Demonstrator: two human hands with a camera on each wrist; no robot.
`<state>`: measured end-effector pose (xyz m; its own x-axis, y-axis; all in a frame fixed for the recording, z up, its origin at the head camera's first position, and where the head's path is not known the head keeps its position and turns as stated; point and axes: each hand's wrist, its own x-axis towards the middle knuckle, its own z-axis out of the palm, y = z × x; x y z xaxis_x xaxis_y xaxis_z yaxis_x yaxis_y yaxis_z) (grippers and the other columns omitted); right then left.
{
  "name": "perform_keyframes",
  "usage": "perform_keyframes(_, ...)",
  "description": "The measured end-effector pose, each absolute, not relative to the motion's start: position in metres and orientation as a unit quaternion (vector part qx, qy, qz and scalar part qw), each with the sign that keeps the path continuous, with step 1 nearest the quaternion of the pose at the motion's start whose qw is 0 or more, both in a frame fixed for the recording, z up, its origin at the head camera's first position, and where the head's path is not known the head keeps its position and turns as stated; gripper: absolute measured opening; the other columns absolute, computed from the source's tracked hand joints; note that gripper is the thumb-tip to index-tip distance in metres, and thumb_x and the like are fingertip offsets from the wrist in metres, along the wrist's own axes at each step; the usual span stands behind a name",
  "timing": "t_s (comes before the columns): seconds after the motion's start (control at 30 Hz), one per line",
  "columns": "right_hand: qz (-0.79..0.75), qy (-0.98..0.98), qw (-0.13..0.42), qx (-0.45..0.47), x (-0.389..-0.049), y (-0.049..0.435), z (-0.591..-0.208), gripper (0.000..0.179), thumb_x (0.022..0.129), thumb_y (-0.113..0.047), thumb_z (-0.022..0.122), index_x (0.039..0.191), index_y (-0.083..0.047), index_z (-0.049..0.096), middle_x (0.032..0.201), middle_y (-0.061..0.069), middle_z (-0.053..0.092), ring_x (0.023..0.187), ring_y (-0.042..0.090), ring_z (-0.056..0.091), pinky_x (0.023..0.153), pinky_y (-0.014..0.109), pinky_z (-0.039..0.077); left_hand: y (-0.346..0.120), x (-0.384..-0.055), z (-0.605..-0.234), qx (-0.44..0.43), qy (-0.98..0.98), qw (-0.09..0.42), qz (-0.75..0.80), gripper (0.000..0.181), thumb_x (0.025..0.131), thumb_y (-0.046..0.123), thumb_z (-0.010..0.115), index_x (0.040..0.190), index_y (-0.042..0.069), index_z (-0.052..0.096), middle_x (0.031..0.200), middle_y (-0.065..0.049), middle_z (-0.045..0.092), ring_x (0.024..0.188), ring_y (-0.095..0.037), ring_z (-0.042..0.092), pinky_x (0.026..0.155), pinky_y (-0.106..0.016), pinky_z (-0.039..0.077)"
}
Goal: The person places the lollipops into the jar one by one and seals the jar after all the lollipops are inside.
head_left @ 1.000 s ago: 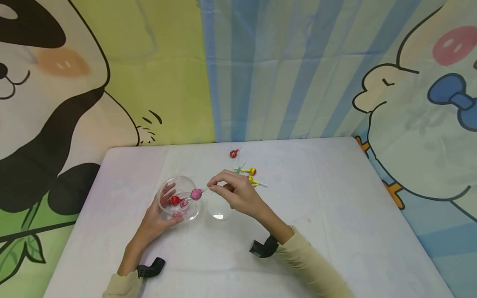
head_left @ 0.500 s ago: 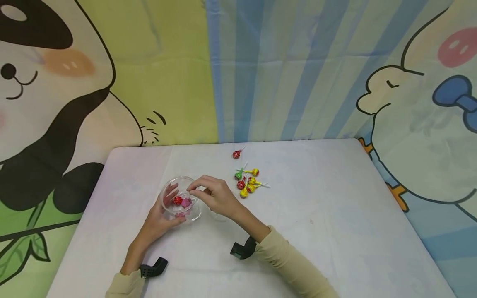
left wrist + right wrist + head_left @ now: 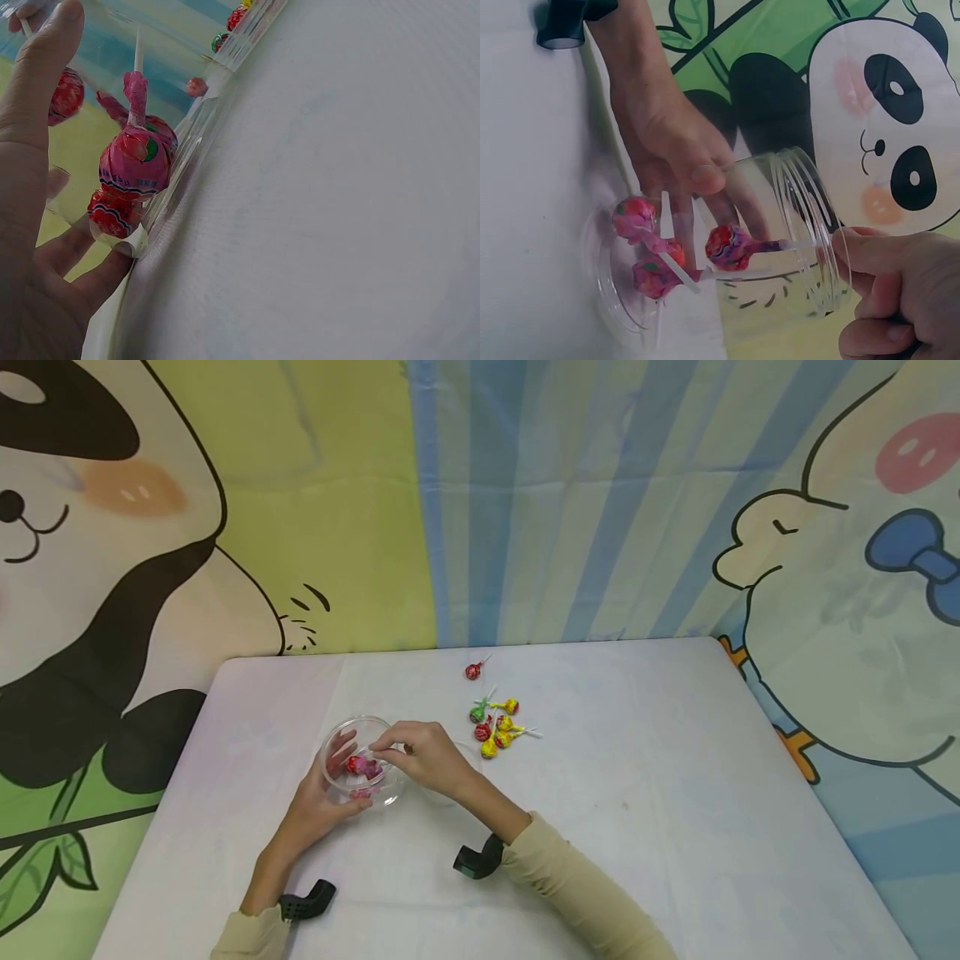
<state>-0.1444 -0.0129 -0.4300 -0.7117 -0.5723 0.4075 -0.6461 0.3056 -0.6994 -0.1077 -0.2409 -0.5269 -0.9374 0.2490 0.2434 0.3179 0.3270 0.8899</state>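
My left hand point(image 3: 315, 806) holds a clear jar point(image 3: 390, 789) around its side, with the mouth tilted toward my right hand point(image 3: 429, 760). At that mouth my right thumb and fingertips pinch the white stick of a lollipop point(image 3: 730, 246); its wrapped head hangs inside the jar. Several more lollipops lie at the jar's bottom, among them a pink one point(image 3: 135, 161) and a red one point(image 3: 114, 214) in the left wrist view. Part of a clear round lid point(image 3: 442, 798) shows on the table under my right hand.
Beyond my right hand lies a loose group of lollipops: a green one point(image 3: 477, 713), a red one point(image 3: 482, 729) and several yellow, one of them a yellow lollipop point(image 3: 489, 749). A single red lollipop point(image 3: 472, 671) lies near the far edge of the white table point(image 3: 637, 760).
My right hand has moved left, bringing the pinched lollipop from beside the jar's mouth to inside it. My left hand keeps the jar in about the same place.
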Motion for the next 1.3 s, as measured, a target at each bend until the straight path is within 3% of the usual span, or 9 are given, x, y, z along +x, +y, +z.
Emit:
perform_keyframes(0.33,0.335,-0.883,-0.006,0.329,-0.147,-0.029,-0.419,0.014,0.088,-0.016,0.070,0.099,-0.013,0.078,0.098,-0.001,0.077,0.090,0.010,0.072,0.071,0.013,0.049,-0.242,-0.108,-0.528,-0.175,-0.812,0.025,-0.557,0.115,0.069,0.004,0.086,0.156,0.025,0.013,0.158,-0.012,0.031,0.139,-0.045,0.034,0.106,-0.005,0.030)
perform_keyframes(0.5,0.255,-0.918,-0.013,0.302,-0.146,-0.038,-0.413,0.013,0.086,-0.021,0.073,0.097,-0.020,0.079,0.098,-0.008,0.077,0.079,0.004,0.068,0.057,0.012,0.043,-0.243,-0.108,-0.528,-0.169,-0.812,0.019,-0.559,0.116,0.069,0.005,0.086,0.156,0.027,0.013,0.157,-0.015,0.031,0.140,-0.042,0.035,0.106,-0.005,0.030)
perform_keyframes(0.93,0.165,-0.939,-0.100,0.284,-0.149,-0.047,-0.397,0.014,0.089,-0.024,0.070,0.099,-0.022,0.079,0.100,-0.009,0.076,0.080,0.008,0.067,0.059,0.019,0.047,-0.241,-0.106,-0.525,-0.163,-0.806,0.022,-0.568,0.115,0.068,0.002,0.085,0.156,0.026,0.015,0.157,-0.014,0.032,0.139,-0.045,0.035,0.106,-0.004,0.030)
perform_keyframes(1.07,0.197,-0.928,-0.085,0.305,-0.145,-0.040,-0.401,0.018,0.090,-0.027,0.069,0.105,-0.023,0.077,0.104,-0.009,0.075,0.080,0.006,0.066,0.061,0.017,0.046,-0.241,-0.105,-0.526,-0.167,-0.813,0.025,-0.558,0.115,0.068,0.004,0.086,0.156,0.026,0.015,0.156,-0.015,0.033,0.138,-0.045,0.036,0.105,-0.004,0.030)
perform_keyframes(1.2,0.314,-0.887,-0.039,0.337,-0.137,-0.018,-0.410,0.022,0.091,-0.024,0.067,0.111,-0.019,0.075,0.110,-0.005,0.074,0.095,0.007,0.070,0.075,0.014,0.051,-0.242,-0.104,-0.528,-0.171,-0.820,0.031,-0.546,0.115,0.068,0.006,0.087,0.156,0.025,0.015,0.156,-0.016,0.034,0.138,-0.042,0.037,0.106,-0.004,0.030)
perform_keyframes(1.3,0.405,-0.853,-0.001,0.329,-0.130,0.009,-0.419,0.023,0.090,-0.020,0.068,0.111,-0.014,0.075,0.111,0.001,0.074,0.099,0.013,0.069,0.075,0.014,0.052,-0.242,-0.105,-0.528,-0.167,-0.822,0.032,-0.544,0.113,0.068,0.009,0.088,0.155,0.024,0.017,0.155,-0.015,0.036,0.139,-0.037,0.037,0.106,-0.004,0.029)
